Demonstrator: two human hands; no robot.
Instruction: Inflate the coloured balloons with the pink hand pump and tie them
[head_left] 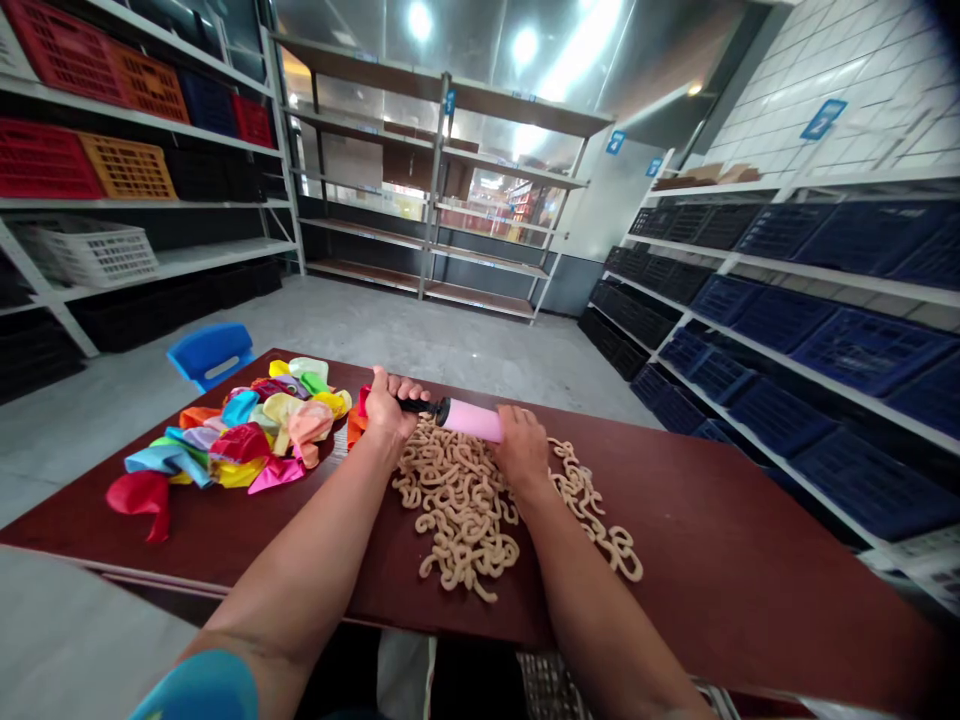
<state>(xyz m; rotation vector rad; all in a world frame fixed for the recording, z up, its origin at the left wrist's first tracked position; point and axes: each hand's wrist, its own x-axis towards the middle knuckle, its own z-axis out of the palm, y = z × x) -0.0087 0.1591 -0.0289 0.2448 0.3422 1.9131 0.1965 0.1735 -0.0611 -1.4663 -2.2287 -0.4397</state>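
Worn on the head, facing forward and down. Close over the near edge of the counter (712, 540), with left hand (386, 405) and right hand (521, 450) at mid-frame (wide lens, bending the edges). Straight ahead, far across the floor (420, 335), shelves (487, 100).

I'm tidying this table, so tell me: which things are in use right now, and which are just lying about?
In use: pink pump, held by left hand and right hand.
Lying about: loose balloons, beige chain links, blue chair, shelf crates.
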